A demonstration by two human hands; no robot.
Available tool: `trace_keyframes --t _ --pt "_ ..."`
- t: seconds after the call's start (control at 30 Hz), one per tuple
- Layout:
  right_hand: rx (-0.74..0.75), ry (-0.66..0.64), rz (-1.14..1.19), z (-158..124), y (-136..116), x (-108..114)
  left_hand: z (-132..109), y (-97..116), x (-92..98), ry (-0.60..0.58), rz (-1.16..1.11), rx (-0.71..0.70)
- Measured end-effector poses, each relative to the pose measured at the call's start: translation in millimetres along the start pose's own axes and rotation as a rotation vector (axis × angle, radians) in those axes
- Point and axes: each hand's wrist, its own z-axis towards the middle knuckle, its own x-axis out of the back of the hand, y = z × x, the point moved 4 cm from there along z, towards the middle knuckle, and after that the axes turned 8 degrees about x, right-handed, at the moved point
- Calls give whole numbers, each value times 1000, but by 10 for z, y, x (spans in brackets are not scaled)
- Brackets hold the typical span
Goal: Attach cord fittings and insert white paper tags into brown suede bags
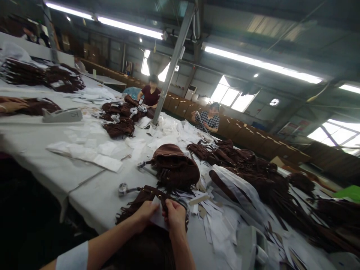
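Both hands are meeting at the near edge of the white table (92, 195). The left hand (144, 215) is curling nearly closed, its fingers pinching the left side of a white paper slip (158, 221). The right hand (176, 217) is closing likewise on the slip's right side, thumb pressing down where the slip is meeting the fringed brown bag (137, 200). That bag is lying flat under both hands, with its metal clasp (123, 188) sticking out to the left. The knuckles are hiding most fingertips, and the bag's near end is getting lost in dark cloth at the lower frame. One rounded brown bag (174, 167) is sitting just beyond. Two co-workers are standing across the table, one in a dark red top (151, 96) and one in a checked shirt (210, 120). The heaped bags (253, 168) on the right are blurring together beyond counting
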Motion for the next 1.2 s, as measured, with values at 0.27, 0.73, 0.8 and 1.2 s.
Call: trace_keyframes --t 0.27,0.73,0.8,1.2 --pt "193 41 -435 -452 -35 229 6 -52 24 -94 -242 59" --pt "290 33 -574 -364 115 43 -13 -92 27 20 -76 -72" --pt "386 56 -707 -384 98 -22 -11 -99 22 13 -45 -81" --pt "558 103 -663 -419 199 -96 83 -167 189 335 417 -378"
